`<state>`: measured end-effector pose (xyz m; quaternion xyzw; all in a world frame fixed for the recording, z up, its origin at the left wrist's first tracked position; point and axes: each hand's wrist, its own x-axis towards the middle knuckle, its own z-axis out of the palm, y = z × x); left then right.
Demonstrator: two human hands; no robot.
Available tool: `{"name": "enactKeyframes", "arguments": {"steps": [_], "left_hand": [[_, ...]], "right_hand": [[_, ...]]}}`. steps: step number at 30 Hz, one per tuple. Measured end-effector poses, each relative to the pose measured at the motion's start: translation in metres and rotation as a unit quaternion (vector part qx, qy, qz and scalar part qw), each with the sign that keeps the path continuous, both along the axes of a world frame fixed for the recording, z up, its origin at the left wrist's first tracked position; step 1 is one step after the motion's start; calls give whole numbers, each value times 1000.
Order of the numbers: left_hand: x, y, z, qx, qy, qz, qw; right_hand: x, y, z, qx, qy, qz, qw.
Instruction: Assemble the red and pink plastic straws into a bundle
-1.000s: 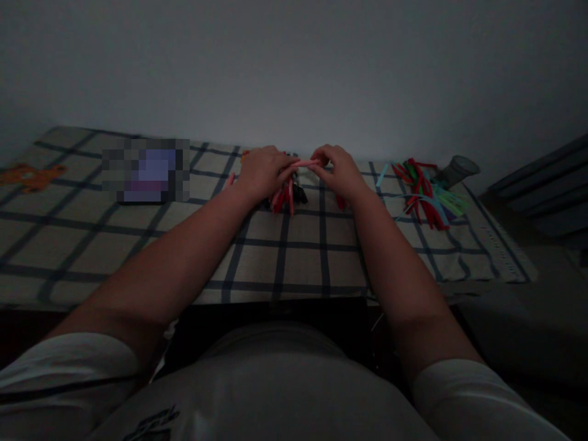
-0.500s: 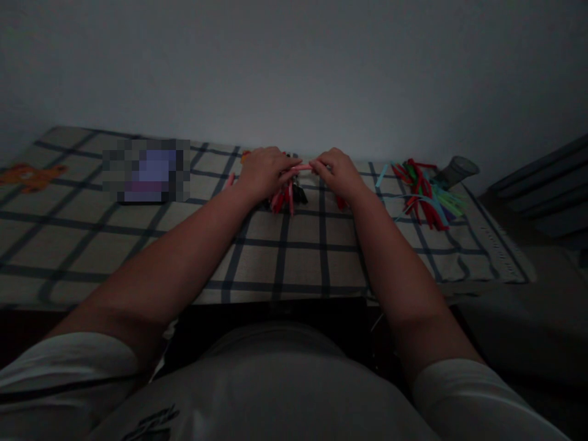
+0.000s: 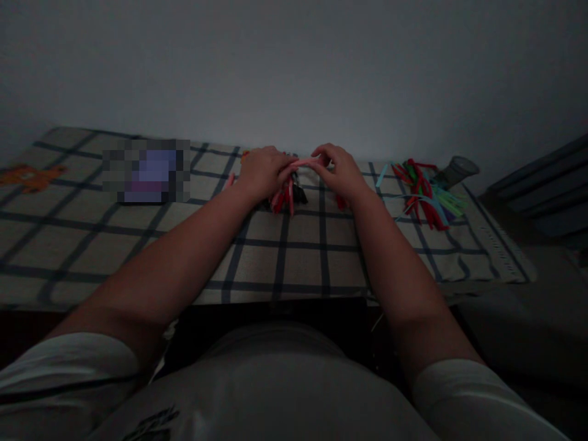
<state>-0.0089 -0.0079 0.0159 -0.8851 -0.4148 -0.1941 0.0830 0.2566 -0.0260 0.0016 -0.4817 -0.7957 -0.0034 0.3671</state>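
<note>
A thin pink strip (image 3: 304, 162) stretches between my two hands, slightly bowed. My left hand (image 3: 263, 173) is closed on its left end, fingers pressed together. My right hand (image 3: 337, 171) has its thumb and forefinger curled around the strip's right end, with a gap showing between them; its other fingers are partly hidden. Below my left hand lies a bunch of red, pink and black strips (image 3: 285, 197), partly covered by that hand. A small red piece (image 3: 340, 202) shows beside my right wrist, and a pink piece (image 3: 229, 180) lies left of my left wrist.
On the checked tablecloth (image 3: 294, 263) lies a pile of red, green and blue strips (image 3: 425, 196) to the right, beside a tipped clear cup (image 3: 459, 170). A blurred-out phone-like object (image 3: 154, 174) and an orange shape (image 3: 32, 177) are at left. A wall stands behind.
My right hand's fingers have loosened and spread into a curve around the strip's end. The strip has risen slightly and bows. My left hand has barely moved.
</note>
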Motion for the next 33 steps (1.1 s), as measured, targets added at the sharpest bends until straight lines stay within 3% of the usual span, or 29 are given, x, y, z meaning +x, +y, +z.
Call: {"name": "enactKeyframes", "arguments": {"steps": [4,19,33], "left_hand": [[1,-2,2,-1,7,15,1000],[-2,-3,5,-2,44,-29,999],[1,1,-2,-11,13,1,1000]], "right_hand": [[2,4,-3,-5,-11,-1,1000],[9,13,-8,-20,-55,-8,998],[5,4,-3,-15,-17,5,1000]]}}
